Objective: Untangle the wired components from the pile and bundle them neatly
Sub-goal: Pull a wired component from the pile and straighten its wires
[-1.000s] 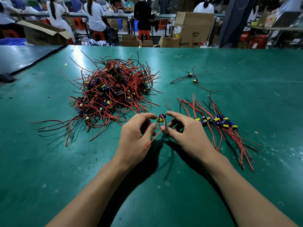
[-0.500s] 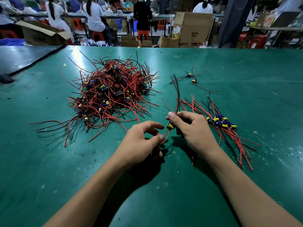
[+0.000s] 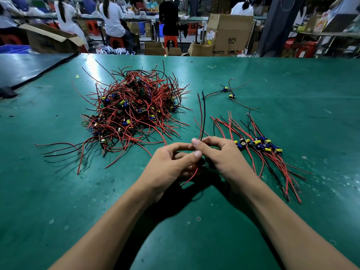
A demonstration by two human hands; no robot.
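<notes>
A tangled pile (image 3: pixel 132 112) of red and black wired components lies on the green table (image 3: pixel 292 94), left of centre. To the right, a sorted row of components (image 3: pixel 259 151) lies side by side with wires aligned. Between them, my left hand (image 3: pixel 171 164) and my right hand (image 3: pixel 224 154) meet and both pinch one wired component (image 3: pixel 201 117). Its red and black wires stand up above my fingers, and a red wire end hangs below them. The component's body is hidden by my fingertips.
Two loose components (image 3: pixel 228 93) lie at the far right of the pile. A black object (image 3: pixel 6 92) sits at the table's left edge. Cardboard boxes (image 3: pixel 229 34), stools and seated people fill the workshop beyond the far edge.
My left hand has risen to join the right hand on the component. The wires now stand more upright above my fingers, and the yellow part is covered.
</notes>
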